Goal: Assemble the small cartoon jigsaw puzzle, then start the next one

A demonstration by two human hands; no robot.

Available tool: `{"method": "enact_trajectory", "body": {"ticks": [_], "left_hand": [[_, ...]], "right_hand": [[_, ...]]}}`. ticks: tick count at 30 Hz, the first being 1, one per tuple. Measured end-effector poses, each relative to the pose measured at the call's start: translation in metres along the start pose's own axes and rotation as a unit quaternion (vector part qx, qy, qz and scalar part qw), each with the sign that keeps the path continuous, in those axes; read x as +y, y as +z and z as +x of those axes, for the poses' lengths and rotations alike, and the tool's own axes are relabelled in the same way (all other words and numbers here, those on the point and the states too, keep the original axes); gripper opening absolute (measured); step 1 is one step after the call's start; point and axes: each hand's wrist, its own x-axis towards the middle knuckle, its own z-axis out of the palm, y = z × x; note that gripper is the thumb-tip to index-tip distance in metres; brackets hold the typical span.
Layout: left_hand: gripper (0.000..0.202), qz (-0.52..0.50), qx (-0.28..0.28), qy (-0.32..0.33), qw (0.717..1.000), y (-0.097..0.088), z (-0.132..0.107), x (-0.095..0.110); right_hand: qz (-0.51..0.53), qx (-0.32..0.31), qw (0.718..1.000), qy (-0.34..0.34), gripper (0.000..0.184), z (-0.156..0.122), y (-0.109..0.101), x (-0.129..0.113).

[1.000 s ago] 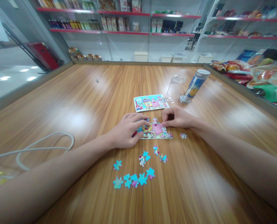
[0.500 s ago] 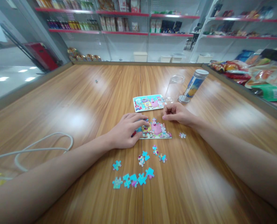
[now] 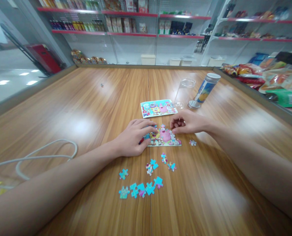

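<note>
A partly built cartoon jigsaw puzzle (image 3: 166,138) lies on the wooden table (image 3: 92,108). My left hand (image 3: 133,137) rests flat on the puzzle's left part, fingers stretched over it. My right hand (image 3: 185,123) hovers at the puzzle's upper right edge with its fingers curled together in a pinch; what they hold is too small to make out. Several loose turquoise pieces (image 3: 142,189) lie nearer to me, and one single piece (image 3: 192,142) sits just right of the puzzle. A printed reference picture (image 3: 158,108) lies behind the puzzle.
A clear plastic tube (image 3: 184,91), its metal lid (image 3: 194,104) and a blue-labelled tube (image 3: 207,87) stand behind the picture. A white cable (image 3: 45,154) curls at the left. Snack bags (image 3: 271,78) pile along the right edge. Shop shelves (image 3: 131,23) fill the background.
My right hand lifted away from the puzzle's upper right corner toward the picture, then came back down close to that corner. My left hand stayed in place.
</note>
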Motion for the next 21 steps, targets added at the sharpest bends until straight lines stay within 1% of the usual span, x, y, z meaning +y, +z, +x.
{"method": "enact_trajectory", "body": {"ticks": [6,11,14,16,18,20,21], "left_hand": [[0.042,0.015,-0.008,0.002,1.000,0.000,0.000,0.001],[0.043,0.030,-0.017,0.002,0.999,0.000,-0.001,0.001],[0.050,0.063,-0.025,0.008,0.998,0.000,0.000,0.007],[0.065,0.085,-0.048,0.043,0.994,0.001,0.001,0.011],[0.079,0.086,-0.095,0.090,0.988,0.002,0.002,0.015],[0.086,0.075,-0.134,0.112,0.982,0.004,0.003,0.017],[0.088,0.070,-0.144,0.112,0.981,0.004,0.004,0.018]], "right_hand": [[-0.124,0.003,0.991,0.055,0.011,0.000,0.004,-0.018],[-0.184,0.010,0.979,0.092,0.008,0.001,0.008,-0.027],[-0.205,0.009,0.974,0.097,0.007,0.000,0.008,-0.031],[-0.211,0.006,0.973,0.094,0.007,0.000,0.007,-0.033],[-0.213,0.004,0.973,0.091,0.007,0.000,0.007,-0.036],[-0.214,0.005,0.973,0.090,0.008,0.000,0.006,-0.037],[-0.214,0.005,0.973,0.091,0.008,0.000,0.006,-0.038]]}}
